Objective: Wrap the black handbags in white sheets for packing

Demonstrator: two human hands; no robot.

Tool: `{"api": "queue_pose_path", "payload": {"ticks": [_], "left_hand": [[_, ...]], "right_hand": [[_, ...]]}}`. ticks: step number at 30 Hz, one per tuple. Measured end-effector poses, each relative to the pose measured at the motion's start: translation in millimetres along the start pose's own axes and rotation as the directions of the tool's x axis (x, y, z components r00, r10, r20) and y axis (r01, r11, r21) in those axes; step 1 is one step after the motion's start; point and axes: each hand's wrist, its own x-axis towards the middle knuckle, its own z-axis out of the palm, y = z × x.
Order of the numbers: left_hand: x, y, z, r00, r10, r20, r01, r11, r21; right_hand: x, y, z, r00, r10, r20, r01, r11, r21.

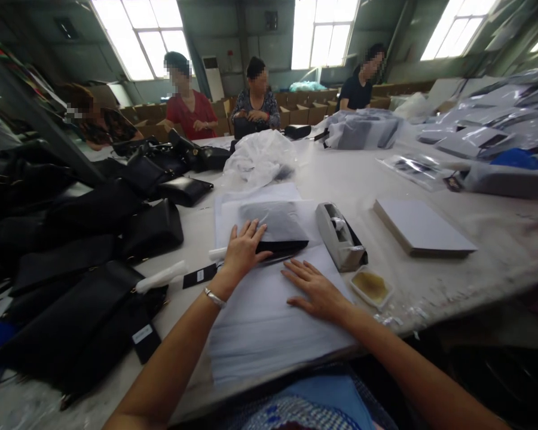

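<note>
A black bag (282, 245) lies on a stack of white tissue paper (273, 322), its far part covered by a folded sheet. My left hand (244, 248) rests on the covered bag with fingers stretched out. Flat on the paper at the bag's near right side is my right hand (316, 288), fingers spread, holding nothing. A black tag (199, 276) and a white wrapped strip stick out to the left of the bag. Just right of the paper stands a grey tape dispenser (341, 236), with a small white dish (371, 286) holding a yellowish pad nearer me.
Black bags (85, 310) are heaped along the left. A stack of white card (424, 227) sits at right, and plastic-wrapped packages (497, 113) pile up beyond it. Crumpled white wrapping (262, 156) lies ahead. Several people work across the table (341, 164).
</note>
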Motion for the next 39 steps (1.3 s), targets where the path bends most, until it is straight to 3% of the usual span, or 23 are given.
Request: {"api": "queue_pose_path", "payload": {"ticks": [4, 12, 26, 39], "left_hand": [[1, 2, -3.2, 1.0, 0.011, 0.029, -0.012, 1.0, 0.006], [1, 7, -11.2, 0.997, 0.007, 0.083, -0.012, 0.998, 0.063], [-38, 40, -16.8, 0.997, 0.067, -0.025, -0.064, 0.992, 0.111], [-28, 24, -4.0, 0.995, 0.035, -0.097, -0.031, 0.999, 0.037]], "right_hand": [[-6, -3, 3, 0.997, -0.026, 0.079, 0.026, 1.0, 0.001], [-7, 7, 16, 0.997, -0.071, 0.002, 0.071, 0.996, 0.047], [-47, -19, -2, 0.996, -0.071, 0.058, 0.068, 0.996, 0.058], [-49, -23, -9, 0.992, -0.101, 0.074, 0.102, 0.995, -0.005]]}}
